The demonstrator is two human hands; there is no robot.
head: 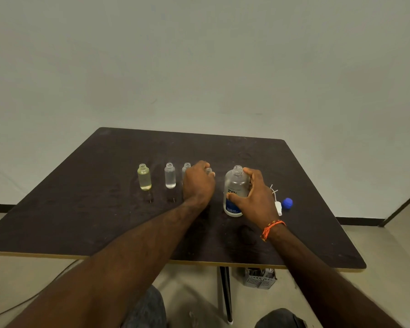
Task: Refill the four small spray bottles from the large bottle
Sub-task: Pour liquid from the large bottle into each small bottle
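Uncapped small bottles stand in a row on the dark table point(81, 221): one with yellowish liquid point(144, 177), a clear one point(170, 175), and a third point(186, 167) half hidden behind my left hand point(198, 182). My left hand grips the fourth small bottle point(209, 171); only its neck shows. My right hand point(255, 194) wraps around the large clear bottle point(234, 185) with a blue label, open at the top and upright on the table.
A blue cap point(287, 204) and a white spray head with its tube point(278, 204) lie to the right of the large bottle. A grey basket point(259, 279) sits on the floor under the table's front edge.
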